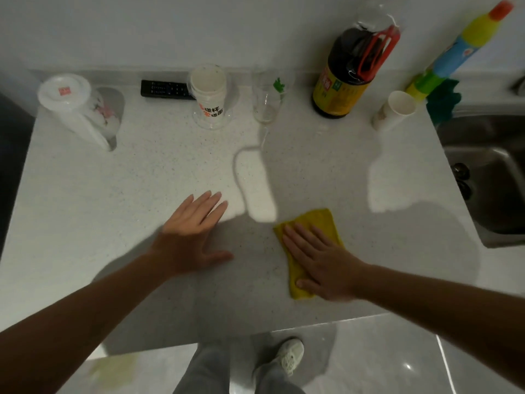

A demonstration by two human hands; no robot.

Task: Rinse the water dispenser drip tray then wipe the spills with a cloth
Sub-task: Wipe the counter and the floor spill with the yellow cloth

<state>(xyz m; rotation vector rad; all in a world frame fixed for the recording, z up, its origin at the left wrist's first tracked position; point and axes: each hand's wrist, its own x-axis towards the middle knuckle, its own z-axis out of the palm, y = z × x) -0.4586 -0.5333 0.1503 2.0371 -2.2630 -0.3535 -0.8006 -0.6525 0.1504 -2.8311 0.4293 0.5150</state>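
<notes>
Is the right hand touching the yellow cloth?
Touching. The head view shows the right hand lying flat on the yellow cloth, covering its middle.

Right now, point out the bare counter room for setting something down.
Biggest bare patch: counter left, between bowl and left hand. Another at right, between cloth under the right hand, paper cup and sink. Back edge is crowded: remote, printed cup, glass, bottle.

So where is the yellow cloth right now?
In the head view, the yellow cloth lies flat on the white counter, right of centre near the front edge, under the right hand; the left hand is spread to its left.
</notes>
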